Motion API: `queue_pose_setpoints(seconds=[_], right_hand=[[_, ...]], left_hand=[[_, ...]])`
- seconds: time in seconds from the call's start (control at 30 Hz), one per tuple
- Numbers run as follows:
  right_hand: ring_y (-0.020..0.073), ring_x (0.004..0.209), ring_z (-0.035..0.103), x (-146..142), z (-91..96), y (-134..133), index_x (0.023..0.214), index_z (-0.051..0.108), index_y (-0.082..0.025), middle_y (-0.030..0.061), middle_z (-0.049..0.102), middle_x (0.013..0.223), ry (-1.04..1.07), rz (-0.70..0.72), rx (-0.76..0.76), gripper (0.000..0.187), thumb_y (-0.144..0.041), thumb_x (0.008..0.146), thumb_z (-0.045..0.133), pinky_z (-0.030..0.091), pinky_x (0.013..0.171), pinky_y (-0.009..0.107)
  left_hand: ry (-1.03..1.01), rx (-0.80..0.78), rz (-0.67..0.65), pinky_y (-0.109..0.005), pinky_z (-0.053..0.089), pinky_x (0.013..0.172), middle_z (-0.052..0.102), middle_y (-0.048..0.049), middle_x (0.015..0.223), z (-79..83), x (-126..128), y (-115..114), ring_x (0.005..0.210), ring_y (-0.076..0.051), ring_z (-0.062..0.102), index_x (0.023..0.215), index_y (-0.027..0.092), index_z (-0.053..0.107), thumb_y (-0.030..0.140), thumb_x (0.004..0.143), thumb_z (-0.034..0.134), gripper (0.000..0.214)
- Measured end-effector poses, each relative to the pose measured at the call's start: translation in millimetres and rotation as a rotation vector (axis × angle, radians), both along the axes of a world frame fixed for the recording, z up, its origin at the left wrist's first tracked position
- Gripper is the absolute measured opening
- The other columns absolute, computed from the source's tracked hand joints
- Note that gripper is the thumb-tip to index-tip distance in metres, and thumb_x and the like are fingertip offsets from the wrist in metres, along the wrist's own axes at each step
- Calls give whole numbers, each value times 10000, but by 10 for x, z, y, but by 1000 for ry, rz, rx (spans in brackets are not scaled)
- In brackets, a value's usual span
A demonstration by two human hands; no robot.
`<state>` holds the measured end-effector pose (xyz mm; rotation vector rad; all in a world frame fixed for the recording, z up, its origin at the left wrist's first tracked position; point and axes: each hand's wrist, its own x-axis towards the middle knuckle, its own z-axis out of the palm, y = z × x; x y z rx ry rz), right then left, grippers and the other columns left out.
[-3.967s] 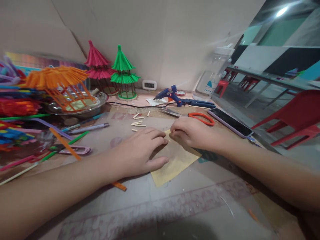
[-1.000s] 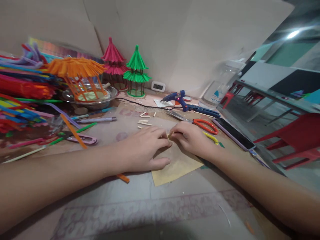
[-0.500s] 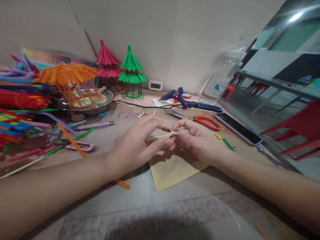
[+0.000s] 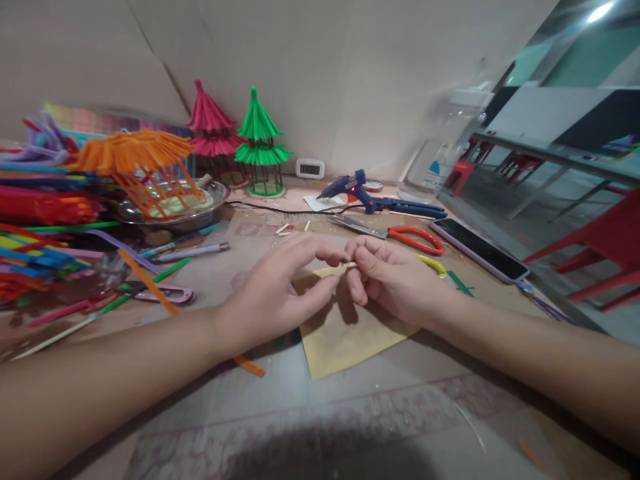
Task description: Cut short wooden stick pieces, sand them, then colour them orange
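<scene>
A short pale wooden stick piece (image 4: 349, 265) is pinched in the fingers of my right hand (image 4: 395, 277). My left hand (image 4: 280, 287) comes in from the other side, its index fingertip at the stick's near end and its thumb held apart. Both hands hover over a tan paper-like sheet (image 4: 345, 347), and their shadow falls on it. Several more short stick pieces (image 4: 283, 228) lie beyond my left hand. Orange-handled scissors (image 4: 415, 240) and a yellow curved handle (image 4: 433, 265) are just past my right hand.
A blue glue gun (image 4: 357, 190) with a red light stands at the back, its cord running left. Pink (image 4: 210, 120) and green (image 4: 263, 153) tiered models stand by the wall. An orange one (image 4: 140, 150) sits in a metal dish. A phone (image 4: 480, 250) lies right, pipe cleaners (image 4: 45, 200) left.
My left thumb has drawn away from the right fingers, opening a gap below the stick. The right fingers have shifted their hold. The view has moved slightly.
</scene>
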<state>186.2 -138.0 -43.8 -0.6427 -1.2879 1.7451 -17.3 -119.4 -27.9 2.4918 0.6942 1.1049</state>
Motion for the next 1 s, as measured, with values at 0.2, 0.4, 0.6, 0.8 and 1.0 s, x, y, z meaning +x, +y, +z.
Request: queue_pose_setpoints(seconds=[0.2,0.4,0.6,0.8,1.0], right_hand=[[119,566,669,-40,-29,-33,912,524,-212,-34,715,660,-65,64,15,383,-553,891,699,535,566,233],[93,643,690,-21,-25,-40,880,668,-170,2,760,785,-129,8,-25,278,-380,804,834,575,647,220],[113,667,720,-49,-20,-66,850,667,-160,19,772,787,-76,79,-90,243,-330,805,835,590,663,239],[106,669,719,-42,-3,-64,841,676,-153,24,773,788,-104,77,-68,239,-350,835,810,578,671,229],[107,633,713,-31,-18,-68,817,667,-150,23,770,747,-113,44,-60,317,-426,806,824,563,642,223]], left_hand=[[-43,-23,-45,-321,496,854,703,-3,897,10,-10,21,883,-160,638,900,225,692,283,945,661,81],[-95,-147,22,-280,482,797,698,20,834,29,-4,-13,812,-137,630,791,198,679,273,898,705,134],[-103,-151,22,-260,476,774,698,25,815,15,5,-3,796,-130,630,792,203,700,248,898,693,116],[-107,-123,7,-247,472,773,707,26,831,8,2,9,798,-119,636,823,204,714,238,912,682,100],[-88,-133,8,-246,472,783,703,16,846,18,16,3,807,-118,637,827,193,713,248,929,642,136]])
